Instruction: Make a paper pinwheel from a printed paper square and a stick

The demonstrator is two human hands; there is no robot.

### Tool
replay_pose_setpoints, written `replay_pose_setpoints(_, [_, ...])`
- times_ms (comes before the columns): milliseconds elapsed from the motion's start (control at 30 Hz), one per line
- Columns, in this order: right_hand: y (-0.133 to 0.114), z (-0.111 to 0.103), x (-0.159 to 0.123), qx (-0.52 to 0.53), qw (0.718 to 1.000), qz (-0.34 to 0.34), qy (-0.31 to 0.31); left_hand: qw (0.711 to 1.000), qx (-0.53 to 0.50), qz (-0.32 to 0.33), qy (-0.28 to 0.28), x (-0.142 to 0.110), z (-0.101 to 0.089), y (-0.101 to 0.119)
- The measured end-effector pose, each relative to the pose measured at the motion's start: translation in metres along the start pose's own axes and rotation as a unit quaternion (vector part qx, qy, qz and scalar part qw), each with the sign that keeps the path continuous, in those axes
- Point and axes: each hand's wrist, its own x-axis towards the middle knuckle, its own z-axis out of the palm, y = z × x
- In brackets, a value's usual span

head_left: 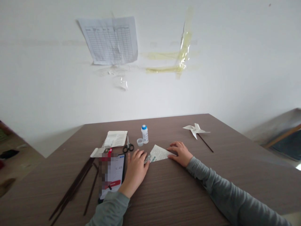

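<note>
A printed sheet of paper folded into a triangle (159, 153) lies on the brown table, its peak pointing away from me. At its left corner are the thumb and fingertips of my left hand (137, 168), closed on the paper there. My right hand (180, 153) has its thumb and fingers on the right corner, also closed on it. Just beyond the paper stand a white glue bottle (145, 135) with a blue top and a small clear cap (140, 142). Scissors (128, 147) with black handles lie past my left hand.
A paper pinwheel (195, 129) on a brown stick lies at the back right. Printed sheets (116, 138) are stacked at the back left. A phone (117, 172) lies left of my left hand, beside several dark sticks (74, 185). The wall (164, 97) borders the table's far edge.
</note>
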Motion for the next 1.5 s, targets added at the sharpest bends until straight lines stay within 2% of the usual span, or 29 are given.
replay_pose_setpoints(333, [-0.010,-0.001,-0.004,0.007,1.000,-0.017,0.020,0.999,-0.043,-0.003,-0.014,0.002,-0.008,-0.001])
replay_pose_setpoints(500, [-0.016,-0.003,-0.005,0.000,1.000,-0.004,0.008,0.998,-0.054,-0.016,-0.032,0.004,-0.012,0.003])
replay_pose_setpoints(767, [-0.025,-0.006,-0.005,0.002,1.000,0.026,0.003,0.997,-0.076,-0.019,-0.023,0.006,-0.012,0.000])
replay_pose_setpoints(1067, [-0.020,0.000,-0.006,-0.012,0.999,0.001,0.034,0.996,-0.083,-0.012,-0.008,0.008,-0.010,-0.004])
replay_pose_setpoints(1267, [-0.022,0.000,-0.004,-0.005,0.999,0.012,0.031,0.996,-0.082,-0.018,-0.018,0.008,-0.010,-0.005])
replay_pose_setpoints(1500, [-0.021,0.000,-0.002,0.021,0.999,0.026,0.044,0.993,-0.116,0.009,0.018,0.009,0.000,-0.015])
